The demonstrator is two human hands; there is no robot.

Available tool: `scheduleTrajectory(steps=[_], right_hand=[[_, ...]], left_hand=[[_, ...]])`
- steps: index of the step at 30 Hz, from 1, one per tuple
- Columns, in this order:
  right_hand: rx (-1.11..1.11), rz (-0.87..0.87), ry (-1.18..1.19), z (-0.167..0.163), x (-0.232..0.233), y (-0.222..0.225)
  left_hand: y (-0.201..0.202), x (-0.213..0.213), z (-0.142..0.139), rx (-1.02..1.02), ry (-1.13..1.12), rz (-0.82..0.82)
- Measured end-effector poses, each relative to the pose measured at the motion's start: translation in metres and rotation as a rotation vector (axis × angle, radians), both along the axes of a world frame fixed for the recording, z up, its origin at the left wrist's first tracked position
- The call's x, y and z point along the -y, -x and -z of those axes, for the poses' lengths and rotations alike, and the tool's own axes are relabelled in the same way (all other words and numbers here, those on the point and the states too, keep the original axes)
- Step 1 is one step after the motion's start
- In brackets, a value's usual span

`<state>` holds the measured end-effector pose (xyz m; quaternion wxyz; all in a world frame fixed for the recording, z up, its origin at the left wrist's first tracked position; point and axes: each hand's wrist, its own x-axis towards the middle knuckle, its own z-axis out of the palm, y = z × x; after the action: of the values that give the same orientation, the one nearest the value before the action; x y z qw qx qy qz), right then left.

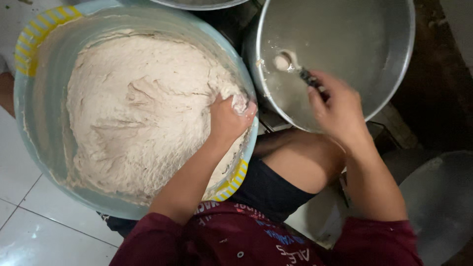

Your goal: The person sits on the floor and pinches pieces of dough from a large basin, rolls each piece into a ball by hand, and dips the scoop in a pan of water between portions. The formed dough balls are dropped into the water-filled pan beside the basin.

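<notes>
A large light-blue plastic tub (47, 148) with a yellow-striped rim holds a big mass of pale, sticky dough (133, 108). My left hand (229, 118) is closed on a lump of this dough at the tub's right edge. My right hand (337, 106) grips a spoon (295, 69) by its dark handle. The spoon's bowl carries a small ball of dough over a wide metal pan (345, 29) filled with cloudy liquid.
White floor tiles (29, 231) lie at the lower left. My bent knee (300, 157) sits between tub and pan. A grey round lid or basin (438, 202) rests at the lower right. Another metal rim (197, 4) shows at the top.
</notes>
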<state>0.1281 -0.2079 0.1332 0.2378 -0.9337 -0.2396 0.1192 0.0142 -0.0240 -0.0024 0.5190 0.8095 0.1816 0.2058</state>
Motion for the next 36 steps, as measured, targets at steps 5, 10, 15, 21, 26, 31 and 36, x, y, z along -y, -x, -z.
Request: scheduleTrajectory(steps=[5, 10, 15, 21, 26, 31, 36], right_hand=[[-0.401, 0.176, 0.000, -0.019, -0.002, 0.023], [-0.130, -0.207, -0.106, -0.018, -0.008, 0.055], [-0.316, -0.161, -0.099, -0.010, -0.010, 0.063], [-0.769, 0.063, -0.209, -0.004, -0.005, 0.041], [-0.358, 0.071, -0.065, -0.004, -0.002, 0.017], [-0.063, 0.029, 0.011, -0.007, -0.008, -0.002], [-0.266, 0.137, 0.029, -0.017, -0.002, 0.019]], left_hand=[[0.002, 0.009, 0.008, 0.015, 0.133, -0.080], [0.003, 0.014, 0.005, 0.136, 0.188, -0.015], [-0.002, 0.015, -0.003, 0.000, 0.137, 0.029], [-0.008, 0.002, -0.012, -0.147, -0.086, 0.028], [-0.001, 0.010, -0.009, -0.226, -0.339, -0.075], [0.004, 0.011, 0.006, -0.042, 0.007, -0.040], [0.004, 0.017, 0.011, -0.022, 0.175, -0.079]])
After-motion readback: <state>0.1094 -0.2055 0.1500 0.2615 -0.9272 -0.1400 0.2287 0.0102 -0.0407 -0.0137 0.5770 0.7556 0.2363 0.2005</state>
